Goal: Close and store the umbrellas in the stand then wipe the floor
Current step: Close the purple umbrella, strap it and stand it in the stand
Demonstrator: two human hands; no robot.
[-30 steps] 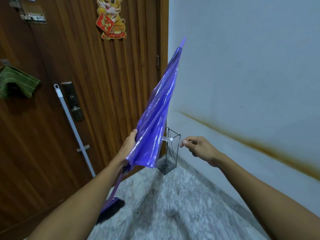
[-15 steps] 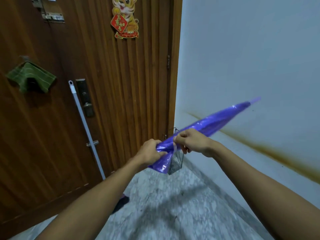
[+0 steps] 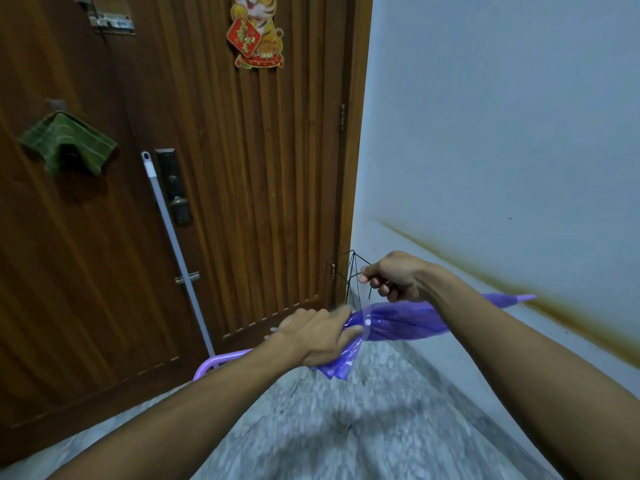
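Note:
A folded purple umbrella (image 3: 405,322) lies nearly level in front of me, its tip pointing right toward the wall and its curved purple handle (image 3: 211,363) showing behind my left forearm. My left hand (image 3: 311,337) is clenched around the bunched canopy near its open end, beside a white snap. My right hand (image 3: 394,277) hovers just above the canopy with fingers pinched, seemingly on the thin closing strap. The black wire umbrella stand (image 3: 351,271) sits in the corner by the door, mostly hidden behind my hands.
A grey mop handle (image 3: 173,237) leans against the wooden door (image 3: 259,185). A green cloth (image 3: 65,143) hangs on the door at left. The white wall (image 3: 502,133) runs along the right. Speckled grey floor (image 3: 329,427) lies below.
The umbrella swung down from upright to nearly level, tip now to the right. My right hand came onto it, then lifted slightly above the canopy. My left hand keeps its grip.

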